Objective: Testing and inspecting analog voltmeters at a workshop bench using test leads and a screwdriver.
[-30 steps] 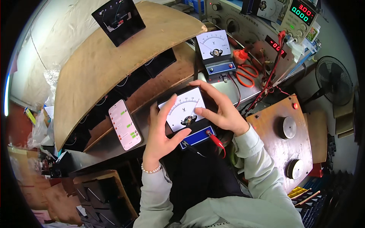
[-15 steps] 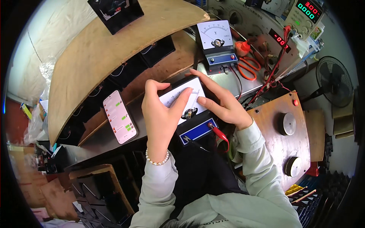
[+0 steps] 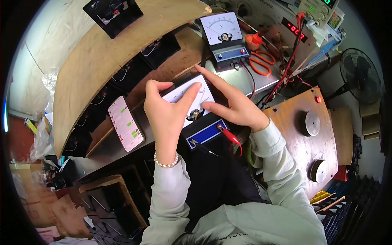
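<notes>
My left hand [image 3: 165, 116] grips an analog voltmeter [image 3: 206, 94] at its upper left, thumb pressed over the white dial near its top. My right hand [image 3: 239, 108] holds the meter's right side, index finger reaching along the edge and thumb at the dial's lower right. On the blue terminal panel [image 3: 206, 131] below, a red clip [image 3: 229, 137] and a black clip [image 3: 198, 145] are attached. A phone [image 3: 125, 124] showing a chat screen lies to the left; behind the meter stands a second voltmeter [image 3: 221, 30].
A curved wooden shelf [image 3: 81, 69] with black meter housings beneath spans the left; another housing [image 3: 112, 16] sits on top. At right are orange scissors [image 3: 261, 65], a power supply [image 3: 316, 10], cables, a wooden board [image 3: 298, 151] with metal cylinders, and a black fan [image 3: 355, 75].
My left hand has moved up along the meter, its thumb now over the upper dial. The held meter and both hands sit higher and slightly further left in the picture.
</notes>
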The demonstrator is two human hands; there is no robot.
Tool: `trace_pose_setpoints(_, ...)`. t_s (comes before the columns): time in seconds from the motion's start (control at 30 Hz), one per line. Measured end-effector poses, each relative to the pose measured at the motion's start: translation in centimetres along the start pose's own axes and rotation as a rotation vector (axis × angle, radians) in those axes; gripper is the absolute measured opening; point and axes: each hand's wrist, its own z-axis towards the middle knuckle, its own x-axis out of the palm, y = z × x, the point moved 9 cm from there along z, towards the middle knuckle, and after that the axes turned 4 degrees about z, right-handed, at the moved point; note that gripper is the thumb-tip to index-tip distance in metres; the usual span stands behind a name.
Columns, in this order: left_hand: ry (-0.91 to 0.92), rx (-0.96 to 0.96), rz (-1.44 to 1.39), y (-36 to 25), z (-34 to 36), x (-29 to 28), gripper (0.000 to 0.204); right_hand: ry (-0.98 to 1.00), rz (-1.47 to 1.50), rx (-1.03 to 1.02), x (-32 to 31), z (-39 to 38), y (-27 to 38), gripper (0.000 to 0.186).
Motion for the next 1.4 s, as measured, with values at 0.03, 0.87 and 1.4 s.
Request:
trace_pose_setpoints(0.03, -0.015, 0.016, -0.014, -0.1, 0.0, -0.2, 0.056, 0.017, -0.040, -0.036, 0.3, 0.0, 0.4, 0.075)
trace_pose_setpoints(0.87, 0.017, 0.120, 0.113, -0.2, -0.2, -1.0, 0.046, -0.380, -1.001, 0.186, 6.7, -4.0, 4.6, 0.103)
trace_pose_setpoints(1.4, 0.090, 0.096, 0.462, -1.9, 0.8, -0.8, 0.050, -0.441, -1.023, 0.107, 7.0, -3.9, 4.8, 0.103)
